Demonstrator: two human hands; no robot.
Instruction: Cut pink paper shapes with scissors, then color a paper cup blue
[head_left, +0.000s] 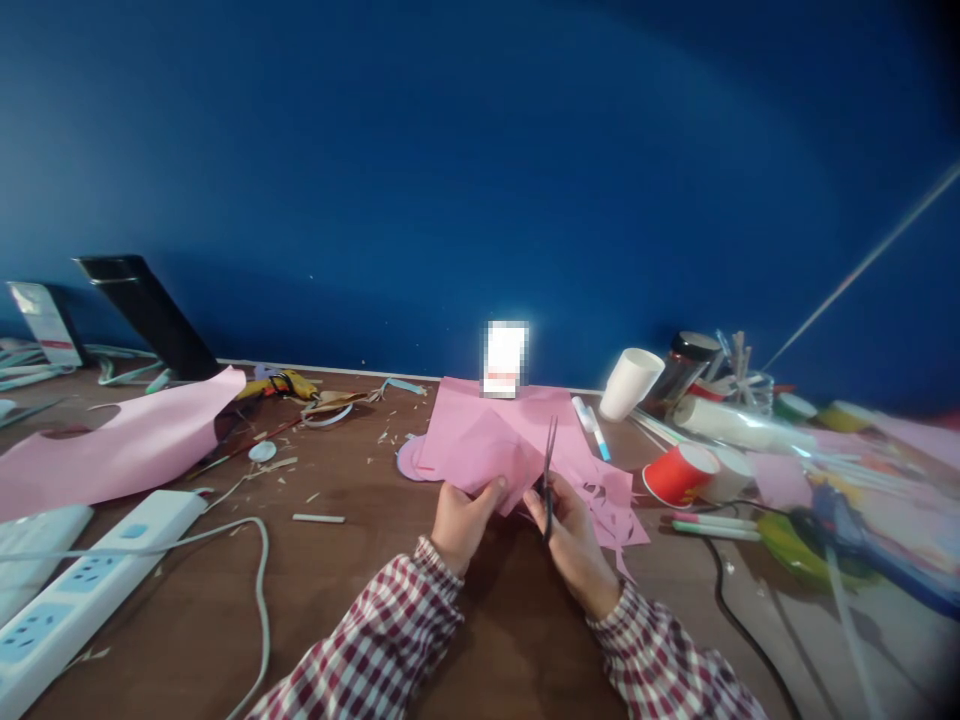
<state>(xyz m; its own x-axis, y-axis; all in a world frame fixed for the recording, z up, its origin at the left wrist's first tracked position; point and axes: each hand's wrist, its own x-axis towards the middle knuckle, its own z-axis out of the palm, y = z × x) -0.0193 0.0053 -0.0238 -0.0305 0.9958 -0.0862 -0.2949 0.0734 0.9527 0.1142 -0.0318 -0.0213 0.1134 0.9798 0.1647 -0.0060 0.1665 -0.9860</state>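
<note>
My left hand (461,522) pinches the near edge of a pink paper sheet (480,445), thumb on top. My right hand (571,535) is closed round the handles of dark scissors (549,470), whose blades point up and away over the paper. More pink sheets and cut pink scraps (611,505) lie under and to the right of the hands on the brown table (360,590). Both sleeves are red and white check.
A large pink sheet (120,445) and white power strips (82,575) with a cable lie at the left. Right of the hands are a red paper cup (679,473) on its side, a white cup (630,383), markers, a jar and craft clutter. A blue wall stands behind.
</note>
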